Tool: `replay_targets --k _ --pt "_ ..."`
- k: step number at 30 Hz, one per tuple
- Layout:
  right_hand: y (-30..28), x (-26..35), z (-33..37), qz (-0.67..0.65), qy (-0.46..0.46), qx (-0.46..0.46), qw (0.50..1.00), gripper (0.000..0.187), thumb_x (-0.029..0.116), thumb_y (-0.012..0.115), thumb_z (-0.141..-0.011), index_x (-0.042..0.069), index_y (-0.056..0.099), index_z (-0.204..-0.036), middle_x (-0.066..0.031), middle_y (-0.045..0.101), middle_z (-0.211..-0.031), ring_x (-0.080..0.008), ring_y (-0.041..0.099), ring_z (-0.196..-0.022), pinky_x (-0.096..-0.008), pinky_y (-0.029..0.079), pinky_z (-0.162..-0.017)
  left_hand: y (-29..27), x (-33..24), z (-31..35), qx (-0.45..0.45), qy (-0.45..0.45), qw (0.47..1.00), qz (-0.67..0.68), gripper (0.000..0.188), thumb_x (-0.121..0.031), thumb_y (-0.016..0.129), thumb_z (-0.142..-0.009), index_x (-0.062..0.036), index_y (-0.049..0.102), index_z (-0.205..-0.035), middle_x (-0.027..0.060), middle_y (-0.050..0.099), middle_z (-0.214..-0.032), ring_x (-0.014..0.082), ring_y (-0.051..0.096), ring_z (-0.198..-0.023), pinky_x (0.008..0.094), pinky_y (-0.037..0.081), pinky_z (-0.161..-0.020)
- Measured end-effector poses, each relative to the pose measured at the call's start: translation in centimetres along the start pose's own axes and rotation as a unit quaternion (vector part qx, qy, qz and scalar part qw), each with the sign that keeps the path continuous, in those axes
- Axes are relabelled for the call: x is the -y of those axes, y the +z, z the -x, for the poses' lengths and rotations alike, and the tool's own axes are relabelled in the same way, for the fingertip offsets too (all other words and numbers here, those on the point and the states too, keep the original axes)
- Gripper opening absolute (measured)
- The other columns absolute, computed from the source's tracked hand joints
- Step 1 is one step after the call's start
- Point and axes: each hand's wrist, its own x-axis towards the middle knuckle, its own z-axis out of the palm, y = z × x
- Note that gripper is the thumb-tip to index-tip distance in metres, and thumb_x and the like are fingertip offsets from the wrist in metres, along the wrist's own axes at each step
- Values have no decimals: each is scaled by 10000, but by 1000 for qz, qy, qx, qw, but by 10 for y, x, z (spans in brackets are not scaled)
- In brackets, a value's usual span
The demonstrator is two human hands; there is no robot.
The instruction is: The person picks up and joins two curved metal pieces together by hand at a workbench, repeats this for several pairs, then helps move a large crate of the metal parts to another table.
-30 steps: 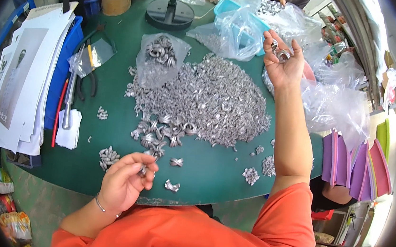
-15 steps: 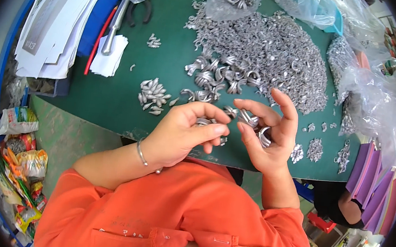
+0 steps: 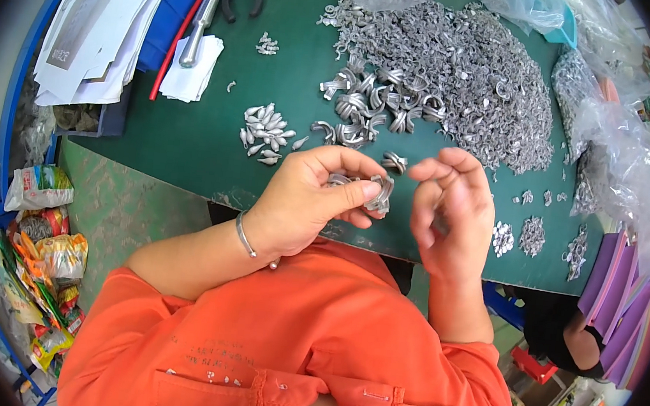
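My left hand (image 3: 294, 194) is closed around several curved, ribbed silver metal pieces (image 3: 380, 196), pinched between thumb and fingers; some are hidden inside the hand. To its right my right hand (image 3: 456, 208) is raised over the table edge, fingers half bent, slightly blurred, with no piece visible in it. A similar curved piece (image 3: 394, 162) lies on the green table between the two hands. Just beyond, a loose group of these curved pieces (image 3: 362, 106) borders a large heap of small silver metal parts (image 3: 477, 85).
Teardrop-shaped silver parts (image 3: 265, 130) lie left of my hands. Small sorted piles (image 3: 532, 235) sit at the right edge. Papers (image 3: 108, 18), a red pencil-like stick (image 3: 177, 48) and a metal-shafted tool (image 3: 201, 27) are at left. Plastic bags (image 3: 620, 145) crowd the right side.
My right hand no longer shows the curved pieces it held, and its fingers have bent in. A curved piece now shows at my left fingertips. The view has shifted slightly.
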Motion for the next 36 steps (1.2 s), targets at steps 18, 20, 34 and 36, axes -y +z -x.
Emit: replay_targets --k 18,20,34,36 --pt "3 -14 -4 -233 137 -43 962 296 136 341 -916 -37 396 -1149 -265 478 -1131 -234 563 -861 -322 504 -693 -3 0 -3 -10 42 999 33 202 8 518 -821 20 511 -1022 109 560 -974 176 598 -855 270 537 -697" --pt "-2 -13 -4 -240 141 -36 960 318 130 348 -905 -42 389 -1170 -270 460 -1160 -256 564 -911 -333 508 -718 -3 2 -3 -14 58 998 17 230 21 520 -815 31 506 -1044 128 559 -991 190 594 -886 278 534 -725" --pt "1 -20 -1 341 -76 -17 937 199 -36 628 -744 -16 600 -939 -30 556 -805 -75 496 -661 -186 394 -576 -2 3 0 3 57 995 -82 334 76 513 -802 66 488 -1135 139 563 -1053 150 583 -881 249 504 -777" --pt "0 -21 -1 378 -73 -34 922 140 -25 643 -732 -7 617 -869 -46 575 -804 -83 499 -668 -199 399 -579 -3 4 1 3 47 994 -99 342 71 525 -799 61 489 -1139 134 566 -1045 141 581 -872 240 506 -762"
